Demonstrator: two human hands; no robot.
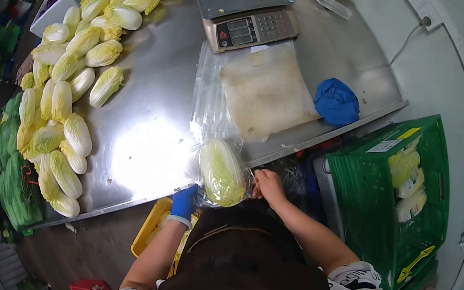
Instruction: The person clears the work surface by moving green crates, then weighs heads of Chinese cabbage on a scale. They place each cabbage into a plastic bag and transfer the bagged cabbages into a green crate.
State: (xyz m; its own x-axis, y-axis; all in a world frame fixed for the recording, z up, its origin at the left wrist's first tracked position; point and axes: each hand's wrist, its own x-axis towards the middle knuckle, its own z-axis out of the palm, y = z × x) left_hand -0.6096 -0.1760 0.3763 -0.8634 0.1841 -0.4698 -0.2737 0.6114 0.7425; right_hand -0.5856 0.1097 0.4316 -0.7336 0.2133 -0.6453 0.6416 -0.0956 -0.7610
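Note:
A napa cabbage (221, 171) in clear plastic film lies at the front edge of the steel table, close to my body. My left hand (185, 200), in a blue glove, is closed on the film at the cabbage's lower left. On the other side, my bare right hand (267, 185) pinches the film's right edge. Behind the cabbage are a stack of clear plastic bags (210, 94) and a stained beige sheet (266, 92). Many unwrapped cabbages (63, 97) are heaped along the table's left side.
A scale (246, 14) stands at the back, with a crumpled blue bag (337, 101) nearer the right edge. Green crates (361, 186) with wrapped cabbages are at the right. Below the table edge sits a yellow basket (148, 226); green netting (17, 182) lies far left.

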